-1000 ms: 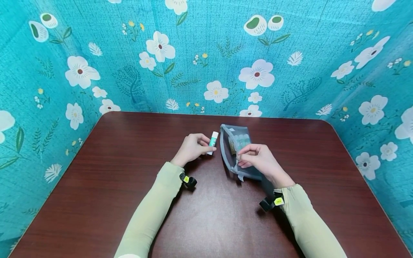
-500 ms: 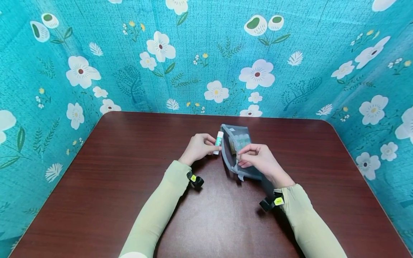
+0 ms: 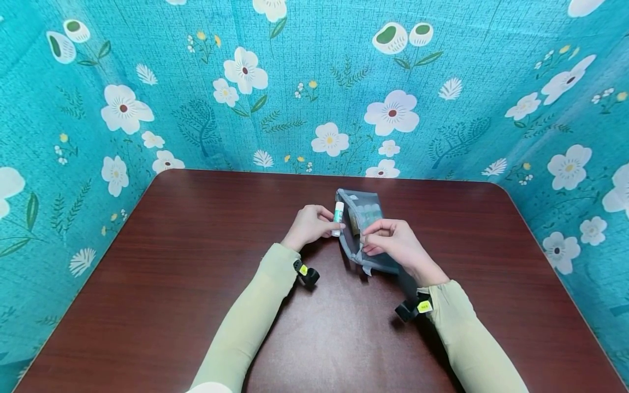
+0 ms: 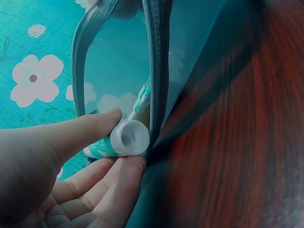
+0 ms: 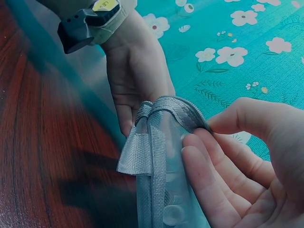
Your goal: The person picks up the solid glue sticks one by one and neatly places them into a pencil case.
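My left hand (image 3: 310, 225) pinches a green and white glue stick (image 3: 338, 217) between thumb and fingers, holding it nearly upright at the mouth of a grey see-through zipper pouch (image 3: 367, 197). From the left wrist view, the white round end (image 4: 130, 138) of the stick overlaps the opening between the two zipper edges. My right hand (image 3: 393, 240) pinches the pouch's near zipper edge and spreads the mouth apart; the right wrist view shows thumb and fingertips on that zipper band (image 5: 183, 111). Several similar sticks (image 3: 368, 212) lie inside, seen through the mesh.
The pouch rests on a dark reddish-brown table (image 3: 206, 229), toward its back edge. Behind the table hangs a turquoise flowered cloth (image 3: 295, 82). A small fabric tab (image 5: 135, 154) sticks out at the pouch's near corner. Black cameras (image 3: 308, 274) sit on both wrists.
My left hand has moved right with the glue stick, from beside the pouch up to its mouth. The right hand and the pouch have stayed in place.
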### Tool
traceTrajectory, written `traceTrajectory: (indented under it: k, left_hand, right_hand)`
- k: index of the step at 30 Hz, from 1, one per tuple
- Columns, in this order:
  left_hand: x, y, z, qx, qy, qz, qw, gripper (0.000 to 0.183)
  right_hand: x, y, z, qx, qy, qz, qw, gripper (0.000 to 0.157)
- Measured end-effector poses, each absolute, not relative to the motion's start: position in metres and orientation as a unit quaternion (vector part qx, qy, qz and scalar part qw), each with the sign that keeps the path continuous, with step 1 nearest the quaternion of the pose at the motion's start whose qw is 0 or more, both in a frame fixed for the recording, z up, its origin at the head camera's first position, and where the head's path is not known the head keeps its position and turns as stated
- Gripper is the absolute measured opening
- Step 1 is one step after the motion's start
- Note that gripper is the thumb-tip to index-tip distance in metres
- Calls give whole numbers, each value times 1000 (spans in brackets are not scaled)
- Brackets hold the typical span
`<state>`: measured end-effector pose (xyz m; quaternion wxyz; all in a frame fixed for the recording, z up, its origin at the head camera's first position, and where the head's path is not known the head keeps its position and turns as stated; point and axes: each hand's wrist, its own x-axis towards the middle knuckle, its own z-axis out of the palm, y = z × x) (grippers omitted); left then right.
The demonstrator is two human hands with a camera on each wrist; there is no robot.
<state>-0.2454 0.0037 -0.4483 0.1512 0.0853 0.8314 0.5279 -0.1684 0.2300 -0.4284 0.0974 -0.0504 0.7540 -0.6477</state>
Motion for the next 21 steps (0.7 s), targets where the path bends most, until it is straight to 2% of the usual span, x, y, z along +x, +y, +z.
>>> traceTrajectory:
  k: [11, 21]
  left_hand:
    - [-244, 13, -446, 61, 826, 531, 182, 38]
    - [-243, 15, -447, 90, 817, 538, 186, 27]
  right_hand:
    - [-168, 230, -429, -50, 755, -646, 98, 29]
    - [-168, 227, -430, -55, 751, -650, 100, 24]
